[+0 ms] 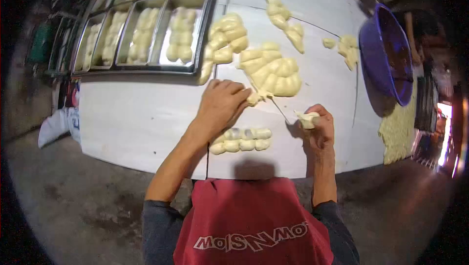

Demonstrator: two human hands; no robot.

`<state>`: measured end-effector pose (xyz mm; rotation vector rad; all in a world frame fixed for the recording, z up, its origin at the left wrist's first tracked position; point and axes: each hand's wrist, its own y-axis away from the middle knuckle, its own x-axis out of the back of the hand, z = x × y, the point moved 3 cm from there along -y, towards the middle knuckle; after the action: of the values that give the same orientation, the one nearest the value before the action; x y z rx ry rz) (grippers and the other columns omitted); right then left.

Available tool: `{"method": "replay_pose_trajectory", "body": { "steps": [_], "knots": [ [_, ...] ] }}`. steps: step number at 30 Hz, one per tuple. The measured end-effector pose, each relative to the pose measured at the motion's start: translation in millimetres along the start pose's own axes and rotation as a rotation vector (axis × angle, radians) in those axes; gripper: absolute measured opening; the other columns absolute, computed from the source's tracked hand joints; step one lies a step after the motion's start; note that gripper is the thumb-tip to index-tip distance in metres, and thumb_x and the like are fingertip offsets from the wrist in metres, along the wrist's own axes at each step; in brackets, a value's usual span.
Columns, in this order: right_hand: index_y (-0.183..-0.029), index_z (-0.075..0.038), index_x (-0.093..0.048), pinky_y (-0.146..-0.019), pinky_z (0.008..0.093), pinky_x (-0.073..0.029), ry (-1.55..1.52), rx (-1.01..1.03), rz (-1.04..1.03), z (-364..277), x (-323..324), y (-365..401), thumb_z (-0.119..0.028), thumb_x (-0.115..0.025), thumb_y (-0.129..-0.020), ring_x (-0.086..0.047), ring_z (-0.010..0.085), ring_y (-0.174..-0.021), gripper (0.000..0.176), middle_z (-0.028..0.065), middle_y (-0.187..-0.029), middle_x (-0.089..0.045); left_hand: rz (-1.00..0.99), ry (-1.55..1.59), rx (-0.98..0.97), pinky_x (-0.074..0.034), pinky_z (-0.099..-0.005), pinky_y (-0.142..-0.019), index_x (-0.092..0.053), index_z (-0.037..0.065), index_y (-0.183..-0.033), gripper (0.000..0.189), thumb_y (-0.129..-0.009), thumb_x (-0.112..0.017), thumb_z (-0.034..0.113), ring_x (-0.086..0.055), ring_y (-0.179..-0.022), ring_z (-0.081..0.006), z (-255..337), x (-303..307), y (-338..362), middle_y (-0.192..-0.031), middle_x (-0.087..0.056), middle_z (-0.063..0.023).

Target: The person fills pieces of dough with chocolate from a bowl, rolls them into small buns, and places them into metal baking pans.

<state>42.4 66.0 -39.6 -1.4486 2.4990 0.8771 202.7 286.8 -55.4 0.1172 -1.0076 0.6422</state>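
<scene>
Closed around a dough piece (308,120), my right hand (323,132) could squash it by overgripping; I can't tell what my left hand (218,104) grips.

Shows shiny metal on the tins (141,71), glossy plastic on the tub (372,45), smoothness on table (127,118) and dough (278,74), matt cloth on the garment (244,206).

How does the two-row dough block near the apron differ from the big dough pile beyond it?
The dough block is neatly lined up; the dough pile is irregular. The block also covers less table than the pile. Both are pale yellow and lumpy.
</scene>
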Motion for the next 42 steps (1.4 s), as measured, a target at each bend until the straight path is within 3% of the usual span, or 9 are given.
{"method": "replay_pose_trajectory", "body": {
  "steps": [7, 12, 16, 20, 24, 30, 36, 39, 42],
  "knots": [
    [-0.113, -0.002, -0.058, -0.059, 0.0279, -0.053, -0.157, 0.065, 0.112, -5, -7, 31, -0.010, -0.068, -0.083, -0.063, 0.0141, -0.071, 0.032, 0.0082, -0.090, -0.067, -0.055, 0.468, 0.018, -0.047, -0.0433, -0.092, -0.064, 0.003, -0.121, 0.066, -0.071, -0.084, 0.042, -0.064, -0.101, -0.0340, 57, 17, -22, -0.112, -0.068, -0.0149],
    [-0.111, -0.002, -0.060, -0.061, 0.0225, -0.053, 0.123, 0.078, 0.140, 0, -11, 43, -0.015, -0.069, -0.093, -0.064, 0.0107, -0.076, 0.024, 0.0069, -0.093, -0.068, -0.370, 1.001, 0.354, -0.049, -0.0254, -0.063, -0.069, -0.002, -0.111, 0.034, -0.089, -0.073, 0.024, -0.060, -0.069, -0.0088, 99, -10, -38, -0.081, -0.069, -0.0056],
    [-0.109, 0.001, -0.060, -0.065, 0.0230, -0.055, 0.375, 0.268, 0.299, -9, 11, 53, -0.014, -0.068, -0.094, -0.065, 0.0116, -0.084, 0.023, 0.0072, -0.099, -0.066, -0.417, 0.999, 0.393, -0.050, -0.0262, -0.077, -0.063, 0.002, -0.125, 0.038, -0.090, -0.070, 0.013, -0.062, -0.088, -0.0099, 108, -38, -39, -0.098, -0.071, -0.0085],
    [-0.115, 0.001, -0.056, -0.077, 0.0273, -0.056, 0.091, 0.392, 0.286, -31, 41, 56, -0.005, -0.068, -0.092, -0.063, 0.0156, -0.098, 0.027, 0.0090, -0.110, -0.059, -0.283, 0.917, 0.320, -0.049, -0.0346, -0.097, -0.029, 0.004, -0.152, 0.073, -0.093, -0.068, 0.017, -0.065, -0.110, -0.0234, 154, -39, -62, -0.124, -0.064, -0.0190],
    [-0.119, 0.000, -0.054, -0.089, 0.0293, -0.052, 0.111, 0.491, 0.317, -74, 61, 64, -0.003, -0.071, -0.089, -0.061, 0.0160, -0.102, 0.034, 0.0087, -0.109, -0.060, 0.130, 0.912, -0.067, -0.047, -0.0389, -0.103, -0.036, -0.006, -0.147, 0.075, -0.092, -0.069, 0.034, -0.052, -0.130, -0.0348, 209, -64, -107, -0.144, -0.047, -0.0275],
    [-0.109, -0.003, -0.058, -0.076, 0.0248, -0.052, -0.414, 0.422, 0.193, -126, 140, 60, -0.010, -0.066, -0.094, -0.062, 0.0091, -0.081, 0.018, 0.0028, -0.089, -0.064, 0.336, 1.361, -0.199, -0.050, -0.0356, -0.098, -0.038, -0.006, -0.146, 0.086, -0.085, -0.077, 0.040, -0.064, -0.117, -0.0297, 301, -170, -169, -0.126, -0.064, -0.0225],
    [-0.105, -0.007, -0.059, -0.072, 0.0220, -0.050, -0.203, 0.447, 0.061, -200, 233, 24, -0.016, -0.064, -0.095, -0.061, 0.0091, -0.082, 0.014, 0.0007, -0.093, -0.063, -0.006, 1.621, 0.192, -0.048, -0.0356, -0.100, -0.034, 0.000, -0.150, 0.073, -0.093, -0.071, 0.026, -0.058, -0.118, -0.0231, 351, -209, -209, -0.131, -0.058, -0.0207],
    [-0.104, -0.008, -0.059, -0.068, 0.0245, -0.047, 0.216, 0.562, 0.172, -270, 270, -20, -0.022, -0.063, -0.096, -0.058, 0.0079, -0.081, 0.017, 0.0000, -0.090, -0.062, -0.218, 1.329, 0.289, -0.054, -0.0249, -0.080, -0.041, 0.005, -0.148, 0.058, -0.096, -0.066, 0.012, -0.067, -0.101, -0.0159, 328, -216, -205, -0.132, -0.059, -0.0181],
    [-0.104, -0.003, -0.061, -0.072, 0.0311, -0.048, 0.842, 0.387, 0.062, -298, 309, -95, -0.027, -0.060, -0.096, -0.062, 0.0166, -0.082, 0.025, 0.0072, -0.089, -0.065, -0.328, 1.211, 0.373, -0.053, -0.0331, -0.092, -0.053, 0.001, -0.137, 0.044, -0.096, -0.064, 0.015, -0.064, -0.108, -0.0199, 308, -205, -202, -0.126, -0.063, -0.0162]
  ]
}}
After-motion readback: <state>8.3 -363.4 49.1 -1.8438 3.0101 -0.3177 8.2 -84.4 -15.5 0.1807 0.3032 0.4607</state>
